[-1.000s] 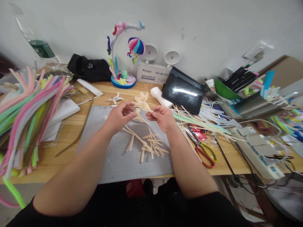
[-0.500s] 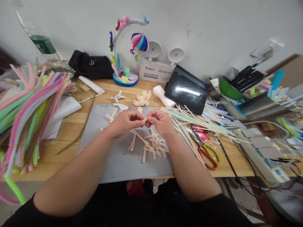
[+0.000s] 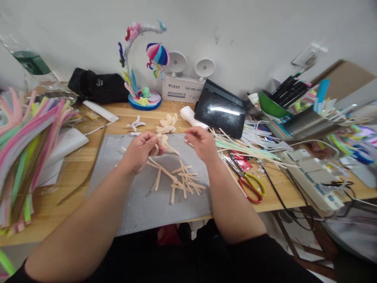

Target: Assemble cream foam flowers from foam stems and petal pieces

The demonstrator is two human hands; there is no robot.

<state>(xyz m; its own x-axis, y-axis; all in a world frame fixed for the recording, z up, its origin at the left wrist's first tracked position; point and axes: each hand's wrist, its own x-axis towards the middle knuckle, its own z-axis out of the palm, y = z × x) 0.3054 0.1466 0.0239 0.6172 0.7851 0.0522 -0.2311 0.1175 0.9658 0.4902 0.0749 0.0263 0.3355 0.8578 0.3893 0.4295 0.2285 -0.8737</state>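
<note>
My left hand (image 3: 143, 151) is closed over the grey cutting mat, fingers pinched on a cream pipe cleaner piece (image 3: 169, 147) whose thin end points right. Part of that piece is hidden by the fingers. Apart from it, to the right, my right hand (image 3: 202, 143) has its thumb and fingertips drawn together; a small pale bit shows at the tips, too small to name. Below the hands, several short cream pipe cleaner strips (image 3: 188, 181) lie crossed on the cutting mat (image 3: 141, 212). Behind them sits a cream petal-shaped piece (image 3: 167, 124).
Bundled coloured pipe cleaners (image 3: 38, 145) fill the left side. At right are loose cream stems (image 3: 235, 146), scissors (image 3: 251, 186), a power strip (image 3: 312, 179) and a black tablet-like case (image 3: 220, 112). A decorated arch with a balloon (image 3: 144, 102) stands behind.
My hands, earlier together at one small piece, have moved apart, the left one leftward. The cream piece beside my left hand now shows. The whole view has shifted slightly to the right.
</note>
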